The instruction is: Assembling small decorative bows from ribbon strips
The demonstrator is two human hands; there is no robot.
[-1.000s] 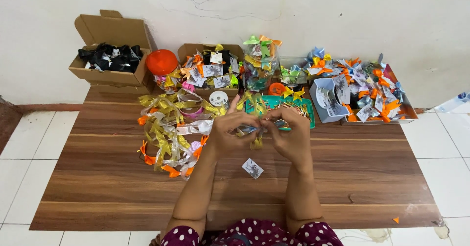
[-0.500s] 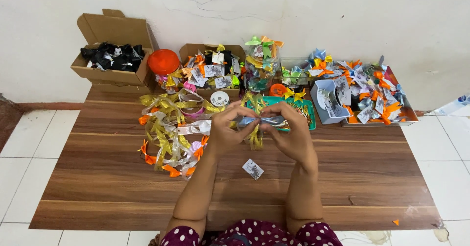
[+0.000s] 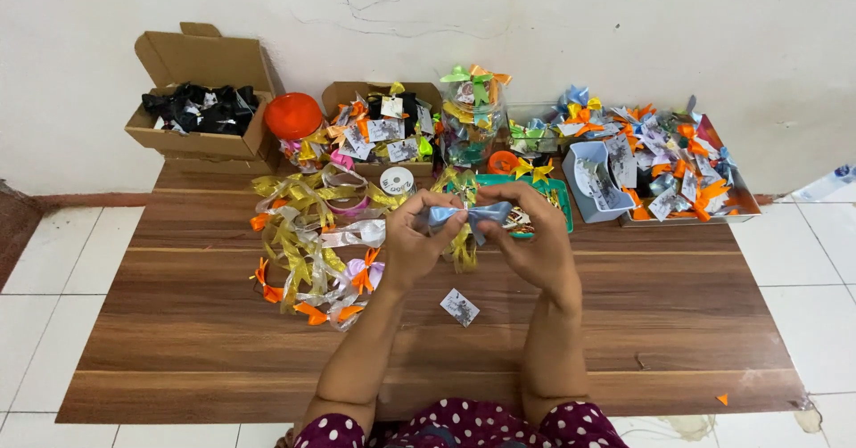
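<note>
Pale blue ribbon bow [image 3: 470, 215]: held above the counter [image 3: 624, 323], long axis left to right. Left hand [image 3: 412, 243] grip pinches its left loop; right hand [image 3: 535, 238] grip pinches the centre and right loop. Small printed tag [image 3: 459, 307] lies directly nearer, beneath.

Bare worktop [image 3: 678, 323] lies open on my right and along the near edge, with only a small printed tag [image 3: 459, 307] beneath my hands. To my left a heap of gold and orange ribbons [image 3: 312, 243] blocks the way. Along the wall, 2 cardboard boxes [image 3: 201, 100], an orange lid [image 3: 293, 115], a teal tray [image 3: 535, 200] and bow-filled bins [image 3: 660, 167] crowd the far edge.
</note>
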